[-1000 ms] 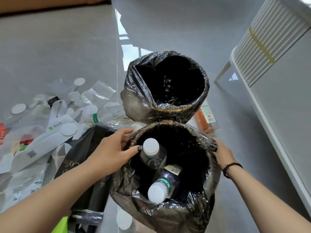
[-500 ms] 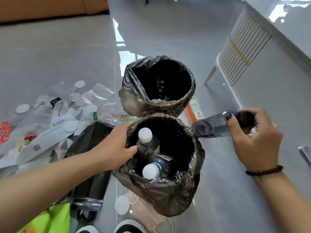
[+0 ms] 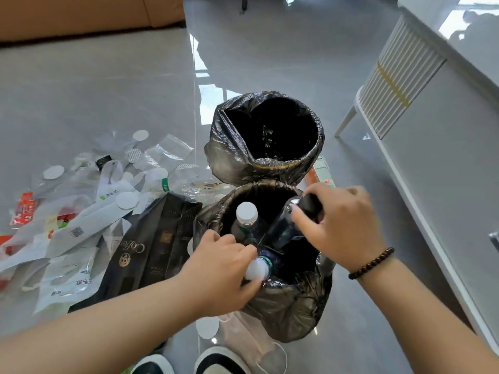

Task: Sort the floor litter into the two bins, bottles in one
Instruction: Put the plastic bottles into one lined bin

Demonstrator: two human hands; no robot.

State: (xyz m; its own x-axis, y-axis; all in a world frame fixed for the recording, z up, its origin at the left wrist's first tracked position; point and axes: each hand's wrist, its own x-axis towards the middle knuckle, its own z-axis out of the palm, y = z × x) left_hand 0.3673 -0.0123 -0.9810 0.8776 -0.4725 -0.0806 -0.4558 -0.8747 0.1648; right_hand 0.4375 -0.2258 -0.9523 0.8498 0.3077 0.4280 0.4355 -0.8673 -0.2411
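A dark bottle [image 3: 290, 225] is being held by its black cap end in the curled fingers of the right hand [image 3: 340, 225], tilted base-down into the near bin [image 3: 286, 306]. Two white-capped bottles [image 3: 247, 214] are standing inside that bin. The nearer cap [image 3: 256, 269] is being gripped by the left hand [image 3: 224, 271], its fingers curled round it. The far bin [image 3: 235, 157] is touching the near one. Wrappers and bags [image 3: 89, 211] are lying on the floor at left.
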